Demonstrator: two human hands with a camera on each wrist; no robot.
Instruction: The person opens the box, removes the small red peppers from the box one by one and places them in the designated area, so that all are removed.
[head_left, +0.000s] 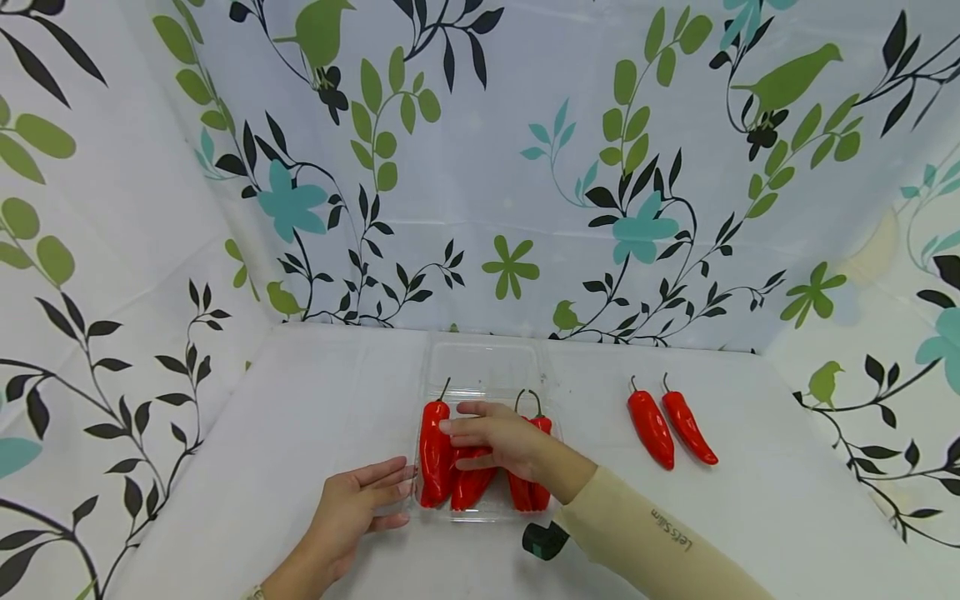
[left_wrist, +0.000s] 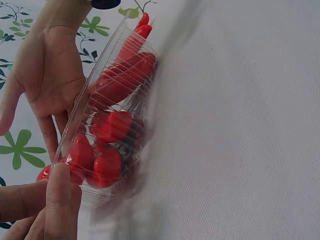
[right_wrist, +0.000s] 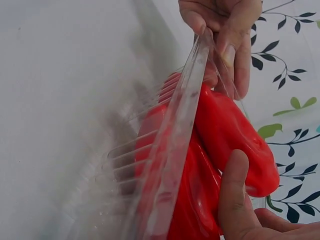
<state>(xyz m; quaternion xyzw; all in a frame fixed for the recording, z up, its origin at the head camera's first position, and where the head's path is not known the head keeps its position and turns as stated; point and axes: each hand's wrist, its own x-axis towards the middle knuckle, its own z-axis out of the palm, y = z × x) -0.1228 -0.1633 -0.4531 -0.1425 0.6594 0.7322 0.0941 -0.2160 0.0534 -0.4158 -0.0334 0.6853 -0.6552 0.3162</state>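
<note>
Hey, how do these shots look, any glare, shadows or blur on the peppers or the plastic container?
Head view: bright, with small glints on the red chili peppers; left wrist view: dimmer, soft shadow on the white tabletop; right wrist view: broad glossy highlights on the peppers, the lower left of the clear plastic container blurred.

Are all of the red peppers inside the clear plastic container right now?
No, two red peppers lie on the white table, to the right of the clear container.
</note>
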